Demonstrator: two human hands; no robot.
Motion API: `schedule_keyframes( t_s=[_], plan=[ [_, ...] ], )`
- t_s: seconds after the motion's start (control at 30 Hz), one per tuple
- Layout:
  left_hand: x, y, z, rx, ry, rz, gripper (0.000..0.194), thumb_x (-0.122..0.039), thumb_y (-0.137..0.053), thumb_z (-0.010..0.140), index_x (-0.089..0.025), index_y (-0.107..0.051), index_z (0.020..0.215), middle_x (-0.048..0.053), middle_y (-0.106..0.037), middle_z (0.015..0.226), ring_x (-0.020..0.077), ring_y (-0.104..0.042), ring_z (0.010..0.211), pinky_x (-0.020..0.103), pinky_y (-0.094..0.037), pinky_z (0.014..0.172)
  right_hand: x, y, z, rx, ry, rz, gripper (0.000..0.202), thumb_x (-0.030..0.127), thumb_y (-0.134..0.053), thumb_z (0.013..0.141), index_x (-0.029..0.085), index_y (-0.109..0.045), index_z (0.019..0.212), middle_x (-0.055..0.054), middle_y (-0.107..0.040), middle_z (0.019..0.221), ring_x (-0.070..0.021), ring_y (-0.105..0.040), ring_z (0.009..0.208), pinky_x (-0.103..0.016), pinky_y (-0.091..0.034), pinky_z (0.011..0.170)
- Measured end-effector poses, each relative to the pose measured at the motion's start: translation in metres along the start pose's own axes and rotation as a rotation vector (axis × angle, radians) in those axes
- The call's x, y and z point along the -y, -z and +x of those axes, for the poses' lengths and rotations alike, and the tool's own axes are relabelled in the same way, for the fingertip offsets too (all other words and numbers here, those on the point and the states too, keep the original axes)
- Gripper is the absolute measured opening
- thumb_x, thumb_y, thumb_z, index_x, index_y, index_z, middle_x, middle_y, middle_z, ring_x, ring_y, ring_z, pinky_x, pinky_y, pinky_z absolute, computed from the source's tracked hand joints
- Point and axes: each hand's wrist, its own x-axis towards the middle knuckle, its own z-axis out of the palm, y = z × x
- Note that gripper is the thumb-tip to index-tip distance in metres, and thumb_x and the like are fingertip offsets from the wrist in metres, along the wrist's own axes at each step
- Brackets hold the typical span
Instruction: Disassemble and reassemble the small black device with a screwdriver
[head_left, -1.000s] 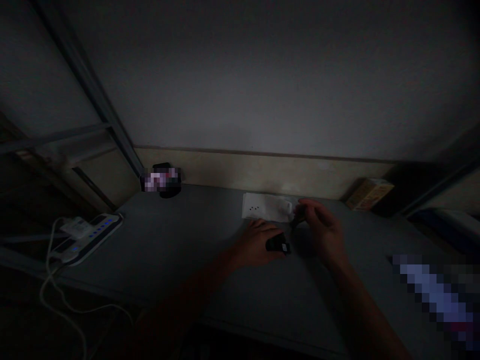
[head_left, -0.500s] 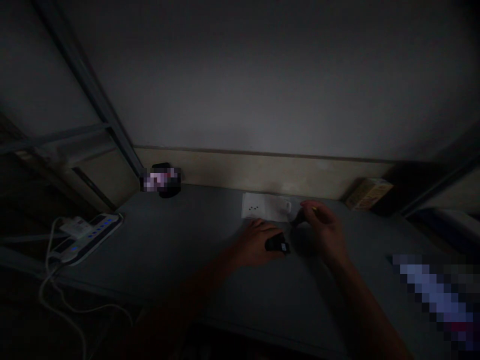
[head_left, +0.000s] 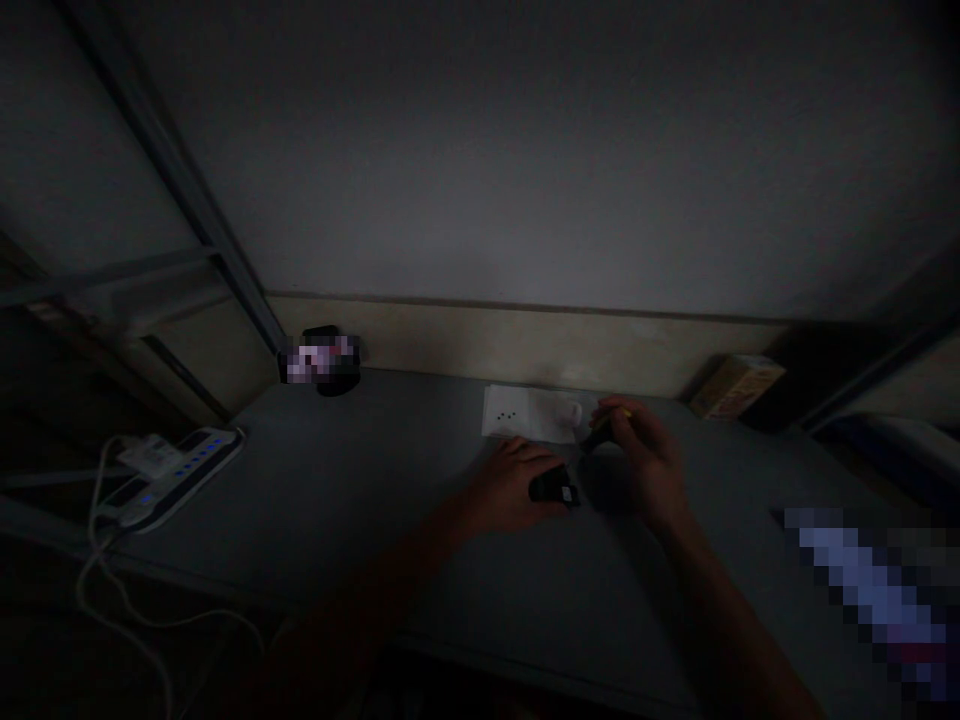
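The scene is very dim. My left hand [head_left: 517, 487] rests on the grey table, fingers and thumb closed around a small black object [head_left: 552, 485] with a pale label on its end; its kind is unclear. Just to the right, my right hand [head_left: 645, 455] is pinched on a slim dark tool [head_left: 598, 437] with a yellow part, like a screwdriver, slanting down to the left. Its tip is hard to make out. Beyond both hands lies a white paper sheet [head_left: 517, 400] with several tiny dark bits on its left half and a small white item [head_left: 575, 412] at its right edge.
A white power strip [head_left: 187, 475] with blue lights and cables sits at the left of the grey table [head_left: 337, 500]. A dark object, partly blurred out [head_left: 337, 375], stands at the back left. Back right is a yellowish box [head_left: 739, 387]; a pixelated item [head_left: 862, 590] lies at right.
My right hand has shifted slightly left with the dark tool, and its yellow part shows more clearly. My left hand and the black object stay almost where they were.
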Motion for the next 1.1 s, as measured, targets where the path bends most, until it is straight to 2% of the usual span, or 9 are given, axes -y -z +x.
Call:
schedule_keyframes(
  t_s=[0.2,0.33,0.53,0.7,0.93,1.1],
  plan=[
    [0.002,-0.002,0.000,-0.022,-0.015,0.000,0.056,-0.043,-0.083,0.084,-0.030,-0.062,0.135,0.000,-0.068,0.136,0.0248,-0.058,0.126,0.042,-0.040,0.113,-0.002,-0.003,-0.002,-0.067,-0.005,-0.089,0.036,0.059,-0.063,0.093,0.024,-0.065,0.091,-0.002,-0.067,0.083,-0.0211,-0.065,0.078,-0.034,-0.052,0.074],
    [0.000,-0.001,-0.001,-0.017,-0.022,0.019,0.056,-0.046,-0.080,0.087,-0.029,-0.060,0.137,0.000,-0.067,0.138,0.0239,-0.057,0.127,0.041,-0.040,0.113,-0.004,-0.001,-0.001,-0.095,0.000,-0.128,0.034,0.058,-0.065,0.092,0.024,-0.067,0.089,-0.001,-0.066,0.079,-0.0204,-0.064,0.073,-0.034,-0.051,0.071],
    [0.000,0.000,-0.001,0.010,-0.002,0.040,0.057,-0.048,-0.078,0.087,-0.030,-0.060,0.138,0.001,-0.066,0.139,0.0247,-0.055,0.129,0.043,-0.041,0.114,-0.003,0.005,0.001,-0.040,0.016,-0.164,0.033,0.054,-0.061,0.096,0.026,-0.074,0.108,-0.003,-0.069,0.085,-0.0209,-0.067,0.077,-0.038,-0.053,0.078],
    [0.001,-0.001,-0.001,-0.014,-0.013,0.030,0.056,-0.049,-0.077,0.088,-0.027,-0.062,0.137,0.002,-0.066,0.138,0.0270,-0.057,0.127,0.043,-0.041,0.113,-0.001,0.004,0.001,-0.034,0.021,-0.096,0.033,0.050,-0.062,0.095,0.027,-0.073,0.117,-0.004,-0.071,0.087,-0.0225,-0.068,0.081,-0.040,-0.055,0.080],
    [0.000,0.000,-0.002,-0.016,-0.013,0.010,0.056,-0.046,-0.078,0.087,-0.028,-0.062,0.137,0.002,-0.067,0.137,0.0275,-0.058,0.126,0.043,-0.041,0.113,0.004,-0.007,-0.003,-0.066,0.027,-0.054,0.030,0.052,-0.060,0.096,0.026,-0.073,0.100,-0.005,-0.072,0.096,-0.0233,-0.068,0.091,-0.040,-0.054,0.085],
    [0.001,0.000,-0.002,-0.021,-0.011,-0.003,0.061,-0.047,-0.081,0.084,-0.028,-0.061,0.138,0.001,-0.066,0.138,0.0265,-0.057,0.127,0.042,-0.041,0.113,0.004,-0.008,-0.004,-0.119,0.049,-0.114,0.028,0.052,-0.070,0.089,0.025,-0.075,0.096,-0.005,-0.070,0.097,-0.0232,-0.067,0.092,-0.035,-0.055,0.078]
  ],
)
